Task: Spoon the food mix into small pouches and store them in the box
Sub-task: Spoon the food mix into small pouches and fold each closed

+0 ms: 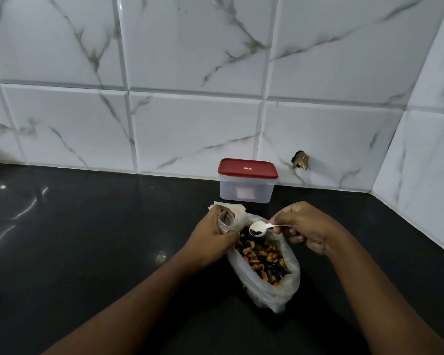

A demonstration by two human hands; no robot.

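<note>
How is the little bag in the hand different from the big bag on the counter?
The small pouch is held up in the left hand; the big bag lies on the black counter. The small pouch is far smaller than the big bag. The big bag holds lots of food mix; the small pouch shows little, if any. Both look like thin see-through plastic.
</note>
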